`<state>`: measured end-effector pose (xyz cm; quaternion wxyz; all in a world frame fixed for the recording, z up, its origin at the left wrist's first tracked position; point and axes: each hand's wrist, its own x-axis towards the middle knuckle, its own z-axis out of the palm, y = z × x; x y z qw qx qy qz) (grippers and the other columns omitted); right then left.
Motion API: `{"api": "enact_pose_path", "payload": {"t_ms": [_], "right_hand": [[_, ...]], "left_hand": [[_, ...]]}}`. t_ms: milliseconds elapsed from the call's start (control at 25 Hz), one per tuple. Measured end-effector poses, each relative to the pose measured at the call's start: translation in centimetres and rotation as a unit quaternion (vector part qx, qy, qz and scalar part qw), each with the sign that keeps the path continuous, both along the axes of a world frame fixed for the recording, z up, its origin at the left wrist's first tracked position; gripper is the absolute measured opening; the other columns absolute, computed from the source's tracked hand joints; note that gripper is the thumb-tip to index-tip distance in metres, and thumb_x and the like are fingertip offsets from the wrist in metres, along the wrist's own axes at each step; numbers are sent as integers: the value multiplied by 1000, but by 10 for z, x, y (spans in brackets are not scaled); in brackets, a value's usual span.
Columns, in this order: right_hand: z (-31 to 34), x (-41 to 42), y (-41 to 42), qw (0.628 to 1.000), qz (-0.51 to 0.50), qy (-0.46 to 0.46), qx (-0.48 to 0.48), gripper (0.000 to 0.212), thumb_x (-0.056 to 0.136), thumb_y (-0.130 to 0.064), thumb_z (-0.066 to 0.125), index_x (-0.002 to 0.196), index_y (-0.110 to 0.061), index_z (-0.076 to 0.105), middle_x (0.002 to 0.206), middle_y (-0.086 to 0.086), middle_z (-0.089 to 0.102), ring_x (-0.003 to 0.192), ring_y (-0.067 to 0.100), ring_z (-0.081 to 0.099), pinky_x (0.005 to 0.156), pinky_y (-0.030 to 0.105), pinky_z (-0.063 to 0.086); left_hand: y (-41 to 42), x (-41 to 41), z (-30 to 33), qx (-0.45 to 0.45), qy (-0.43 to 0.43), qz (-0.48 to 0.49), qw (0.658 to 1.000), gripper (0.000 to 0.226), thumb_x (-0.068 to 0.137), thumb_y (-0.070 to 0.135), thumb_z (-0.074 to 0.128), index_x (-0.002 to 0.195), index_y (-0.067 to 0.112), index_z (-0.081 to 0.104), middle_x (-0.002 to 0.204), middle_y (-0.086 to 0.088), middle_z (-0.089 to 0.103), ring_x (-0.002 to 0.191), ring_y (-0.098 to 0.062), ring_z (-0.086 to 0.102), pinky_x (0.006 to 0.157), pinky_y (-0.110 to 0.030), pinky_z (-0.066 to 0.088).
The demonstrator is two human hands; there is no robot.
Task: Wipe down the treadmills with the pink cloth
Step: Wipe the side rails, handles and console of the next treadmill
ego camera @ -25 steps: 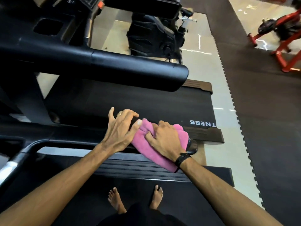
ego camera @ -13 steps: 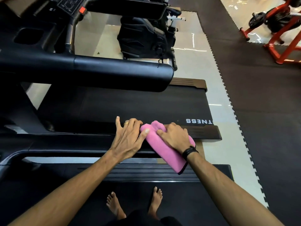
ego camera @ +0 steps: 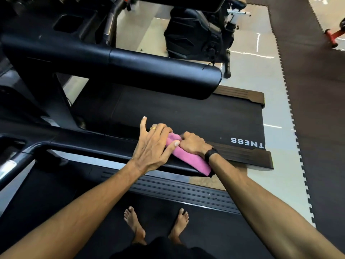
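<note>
A pink cloth (ego camera: 188,159) is wrapped over the right handrail (ego camera: 89,149) of the black treadmill I stand on. My right hand (ego camera: 194,145) grips the cloth around the rail, fingers curled over the far side. My left hand (ego camera: 152,148) lies on the rail just left of it, thumb and fingers touching the cloth's left end, little finger stretched out. Beyond the rail lies a second treadmill, its belt (ego camera: 186,116) marked with white letters and its thick padded handrail (ego camera: 149,71) above.
My bare feet (ego camera: 155,224) stand on the near treadmill's belt. A black exercise bike (ego camera: 201,32) stands at the back. Beige floor and dark interlocking mats (ego camera: 317,109) lie to the right, with red equipment (ego camera: 334,36) at the far right edge.
Both hands and the cloth have slid left along the handrail, away from its end. The cloth has bunched tighter between the hands, with less of it showing.
</note>
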<state>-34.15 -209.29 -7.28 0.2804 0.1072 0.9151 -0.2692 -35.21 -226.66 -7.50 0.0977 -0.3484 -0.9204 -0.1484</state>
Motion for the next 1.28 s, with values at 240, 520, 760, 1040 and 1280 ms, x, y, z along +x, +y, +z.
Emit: {"api": "enact_pose_path", "payload": {"t_ms": [240, 520, 760, 1040, 1280], "right_hand": [[4, 56, 19, 976, 21, 214, 44, 35, 100, -45, 44, 79, -18, 52, 82, 2, 62, 81, 29, 56, 75, 41, 44], [-8, 87, 40, 912, -370, 144, -105, 32, 101, -36, 47, 82, -13, 58, 98, 13, 69, 95, 34, 60, 78, 36, 44], [-4, 117, -24, 806, -530, 246, -92, 51, 94, -59, 51, 111, -11, 55, 119, 9, 58, 108, 27, 56, 91, 39, 47], [-17, 96, -88, 627, -697, 340, -75, 76, 90, -63, 51, 146, -14, 37, 143, 5, 42, 126, 25, 49, 100, 45, 47], [-32, 85, -83, 496, -762, 392, -143, 49, 95, -52, 52, 126, -14, 55, 125, 2, 59, 116, 22, 57, 96, 45, 48]], "left_hand": [[0, 1, 0, -12, 1, -24, 1000, 65, 101, 56, 18, 105, 9, 62, 103, -4, 61, 91, -25, 60, 114, -63, 18], [-2, 0, -1, -42, -29, -62, 997, 68, 102, 58, 15, 113, 9, 61, 109, -1, 61, 96, -24, 60, 116, -61, 14], [-3, -2, 2, -67, -40, -162, 984, 74, 100, 61, 11, 117, 8, 59, 111, -2, 61, 95, -25, 60, 115, -62, 14], [-5, -5, 0, -91, -14, -292, 952, 67, 100, 62, 15, 126, 11, 49, 122, -6, 58, 105, -26, 59, 115, -63, 14], [-2, -3, 2, -129, 18, -322, 938, 51, 103, 46, 19, 127, 11, 48, 124, -9, 58, 110, -28, 58, 112, -65, 18]]}}
